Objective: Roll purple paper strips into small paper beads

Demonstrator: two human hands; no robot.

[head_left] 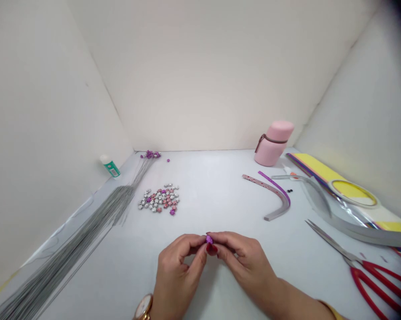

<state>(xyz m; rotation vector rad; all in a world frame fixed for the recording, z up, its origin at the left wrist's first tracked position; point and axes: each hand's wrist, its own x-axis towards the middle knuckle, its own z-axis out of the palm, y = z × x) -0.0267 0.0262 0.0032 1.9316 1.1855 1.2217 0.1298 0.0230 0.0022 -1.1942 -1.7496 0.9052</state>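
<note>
A small purple paper star [209,239] is pinched between the fingertips of both hands, near the front middle of the table. My left hand [183,258] grips it from the left with thumb and forefinger. From the right, my right hand [243,258] closes on the same star with thumb and fingertips. Parts of the star are hidden behind the fingers and red nails. Beyond the left hand lies a loose heap of small folded stars [159,199] in silver, pink and purple.
Grey wires [70,249] run along the left, near purple stars [149,154] and a glue stick [110,166]. At right are paper strips [273,191], a pink flask [273,144], red-handled scissors [353,262], a tape roll [353,193] and yellow sheets [315,166]. Walls enclose the table.
</note>
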